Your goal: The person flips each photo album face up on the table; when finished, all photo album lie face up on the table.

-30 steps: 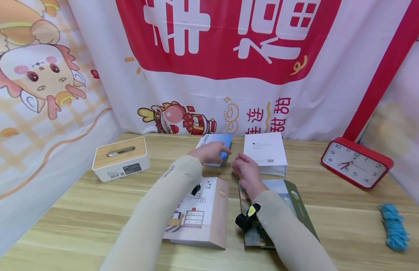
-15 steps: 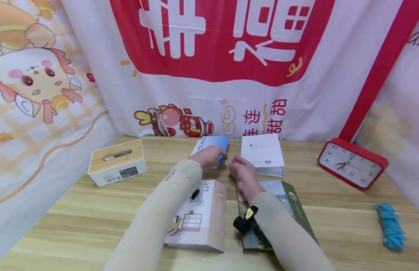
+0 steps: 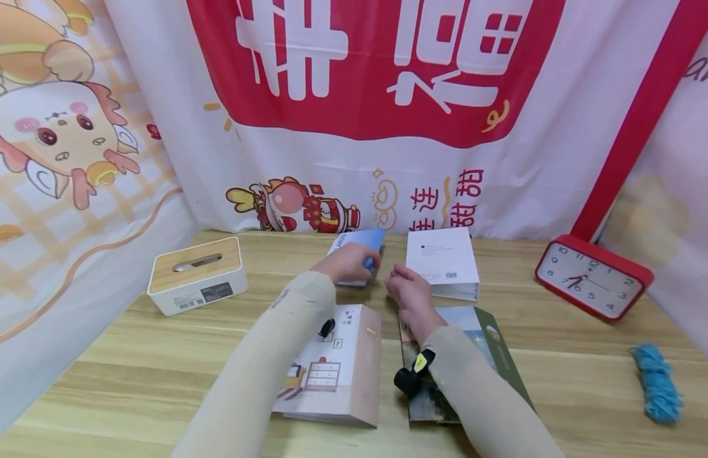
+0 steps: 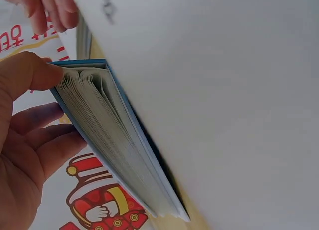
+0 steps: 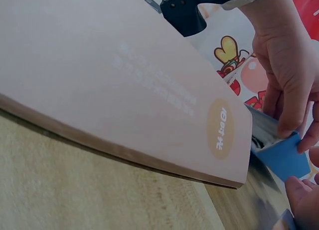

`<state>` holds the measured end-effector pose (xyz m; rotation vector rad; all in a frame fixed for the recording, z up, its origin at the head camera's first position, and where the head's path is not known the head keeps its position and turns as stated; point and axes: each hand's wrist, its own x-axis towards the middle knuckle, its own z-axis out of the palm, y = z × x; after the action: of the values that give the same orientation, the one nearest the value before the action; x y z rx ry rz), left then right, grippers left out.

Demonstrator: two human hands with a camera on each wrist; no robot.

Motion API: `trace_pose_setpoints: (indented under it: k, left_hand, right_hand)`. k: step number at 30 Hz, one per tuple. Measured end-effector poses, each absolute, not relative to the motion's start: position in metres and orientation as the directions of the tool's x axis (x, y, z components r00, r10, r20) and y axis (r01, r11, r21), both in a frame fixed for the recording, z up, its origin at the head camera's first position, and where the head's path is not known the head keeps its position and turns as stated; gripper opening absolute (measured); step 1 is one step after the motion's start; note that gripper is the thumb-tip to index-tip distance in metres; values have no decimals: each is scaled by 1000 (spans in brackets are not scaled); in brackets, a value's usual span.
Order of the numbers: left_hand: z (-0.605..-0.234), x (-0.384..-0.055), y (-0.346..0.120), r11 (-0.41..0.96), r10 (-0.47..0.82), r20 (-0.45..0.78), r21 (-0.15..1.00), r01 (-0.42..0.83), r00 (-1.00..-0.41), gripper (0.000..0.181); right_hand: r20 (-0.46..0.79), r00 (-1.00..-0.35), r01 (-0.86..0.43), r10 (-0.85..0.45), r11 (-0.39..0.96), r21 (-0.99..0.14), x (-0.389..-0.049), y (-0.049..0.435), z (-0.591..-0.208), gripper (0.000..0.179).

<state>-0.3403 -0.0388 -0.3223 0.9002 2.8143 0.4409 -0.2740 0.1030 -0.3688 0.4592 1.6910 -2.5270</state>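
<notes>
My left hand [image 3: 349,261] grips a small blue-and-white photo album [image 3: 366,239] at the back of the table, by its near right corner. In the left wrist view the thumb lies at the top end of the album's page edges [image 4: 107,135], with the other fingers against one cover. The right wrist view shows the blue spine [image 5: 284,157] beside that hand. Close by on the right, my right hand [image 3: 412,296] holds nothing, its fingers loosely bent. It hovers between the album and a thick white album [image 3: 442,257].
In front lie a pale pink album [image 3: 365,372] with a furniture drawing and a green-spined album [image 3: 505,356], both partly under the forearms. A tissue box [image 3: 198,280] stands left. A red clock [image 3: 594,278] and a blue yarn bundle [image 3: 658,385] are right.
The left fingers, stretched out over the blue album a second ago, have curled in at its right corner. The right hand stays almost in place. The head view has shifted slightly.
</notes>
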Motion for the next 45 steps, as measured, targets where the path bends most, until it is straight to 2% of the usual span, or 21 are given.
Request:
trace_pose_setpoints:
  k: [3, 10, 23, 28, 39, 45]
  left_hand:
    - [-318, -339, -39, 774, 569, -15, 347, 529, -822, 29]
    - [-310, -331, -38, 762, 500, -2, 476, 439, -866, 27]
    - [-306, -319, -35, 677, 431, 45, 645, 356, -901, 27]
    - [-305, -314, -36, 578, 389, 89, 751, 318, -917, 24]
    - [-311, -304, -40, 347, 308, 150, 902, 258, -939, 22]
    - [-318, -299, -42, 183, 286, 161, 958, 219, -945, 25]
  right_hand:
    - [-283, -952, 218, 116, -391, -894, -274, 103, -370, 54]
    - [-299, -948, 233, 112, -395, -889, -273, 105, -367, 53]
    - [-300, -950, 241, 90, -399, -885, -273, 104, -366, 51]
    - [-263, -959, 200, 103, -409, -890, -273, 103, -363, 48]
    - [-159, -974, 81, 158, -416, -906, -270, 100, -354, 44]
    - [-118, -973, 44, 197, -346, -937, -267, 99, -350, 42]
